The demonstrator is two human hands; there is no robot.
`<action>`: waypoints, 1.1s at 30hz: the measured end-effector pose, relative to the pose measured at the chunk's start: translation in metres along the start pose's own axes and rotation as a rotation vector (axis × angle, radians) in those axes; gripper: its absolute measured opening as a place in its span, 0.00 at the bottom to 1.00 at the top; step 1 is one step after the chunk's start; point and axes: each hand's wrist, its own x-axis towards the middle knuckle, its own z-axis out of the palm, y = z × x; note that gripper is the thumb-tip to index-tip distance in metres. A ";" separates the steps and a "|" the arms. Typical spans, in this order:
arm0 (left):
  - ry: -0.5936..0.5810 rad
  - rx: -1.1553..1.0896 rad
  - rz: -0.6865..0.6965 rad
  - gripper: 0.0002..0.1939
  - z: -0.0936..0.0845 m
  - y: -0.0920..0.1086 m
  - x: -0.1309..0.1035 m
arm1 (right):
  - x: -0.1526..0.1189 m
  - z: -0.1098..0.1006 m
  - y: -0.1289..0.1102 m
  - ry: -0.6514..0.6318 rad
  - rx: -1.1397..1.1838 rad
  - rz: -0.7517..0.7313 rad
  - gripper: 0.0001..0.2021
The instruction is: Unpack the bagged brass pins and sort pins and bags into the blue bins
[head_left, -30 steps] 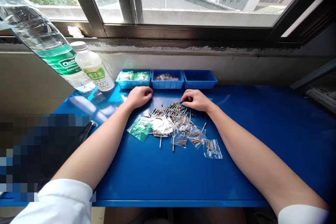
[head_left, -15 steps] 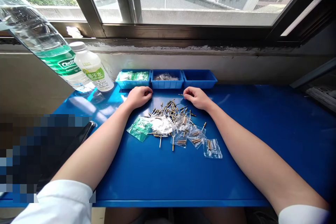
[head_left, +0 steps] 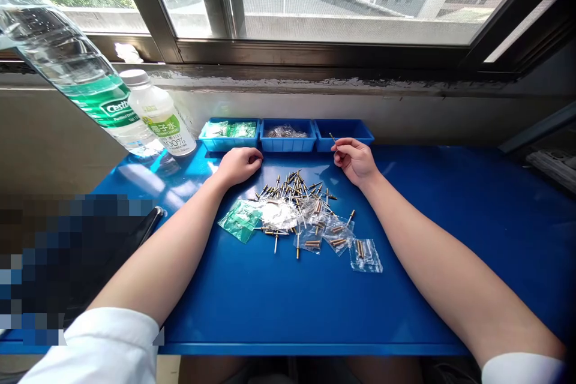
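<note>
rivet [head_left: 332, 138] — pinched in right hand's [head_left: 355, 160] fingertips; left hand [head_left: 240, 166] loosely curled, well apart

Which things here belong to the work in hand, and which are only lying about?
Likely for the work:
rivet in the right hand
loose rivets
clear bags
green bag
blue trays

Likely only lying about:
big water bottle
smaller bottle

Glossy plain blue table [head_left: 270, 306].
</note>
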 end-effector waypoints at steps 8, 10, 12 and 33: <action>0.000 0.007 0.003 0.15 0.000 0.000 0.000 | 0.000 0.003 0.001 0.058 0.036 -0.001 0.12; -0.002 0.014 0.003 0.15 0.000 0.000 0.000 | 0.000 0.002 0.002 0.061 0.043 -0.006 0.13; 0.000 0.022 0.008 0.15 0.000 -0.001 0.000 | 0.001 0.002 0.003 0.059 0.047 -0.016 0.14; 0.026 0.053 0.144 0.14 0.004 0.003 -0.004 | 0.000 0.004 0.003 0.054 0.044 -0.019 0.21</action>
